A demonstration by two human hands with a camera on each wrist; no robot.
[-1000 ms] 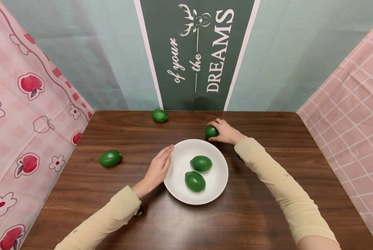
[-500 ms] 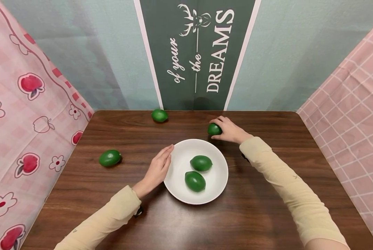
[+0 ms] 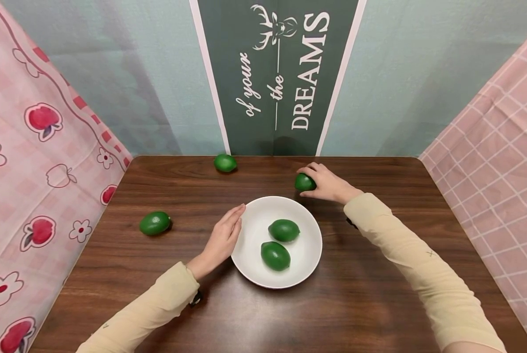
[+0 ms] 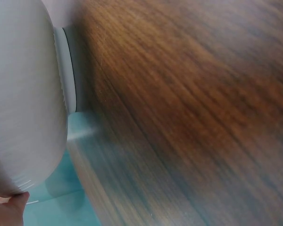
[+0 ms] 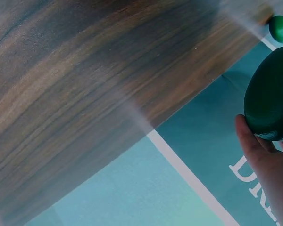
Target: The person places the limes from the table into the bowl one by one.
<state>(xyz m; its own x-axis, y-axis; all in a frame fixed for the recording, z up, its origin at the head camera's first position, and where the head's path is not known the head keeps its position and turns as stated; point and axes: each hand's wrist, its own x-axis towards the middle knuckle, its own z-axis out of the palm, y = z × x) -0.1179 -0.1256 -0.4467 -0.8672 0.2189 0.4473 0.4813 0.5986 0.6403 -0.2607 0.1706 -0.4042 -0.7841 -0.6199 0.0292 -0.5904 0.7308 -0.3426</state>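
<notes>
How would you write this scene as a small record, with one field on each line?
right hand: grips a lime
left hand: fingers straight, resting against the bowl
bowl: white, round, upright
inside bowl: two limes
outside bowl, not held: far lime near the back edge; left lime left of the left hand
table: brown, wood-grained

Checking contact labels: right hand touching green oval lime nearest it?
Touching. Right wrist view: fingers of the right hand meet the green oval lime, no gap.
</notes>
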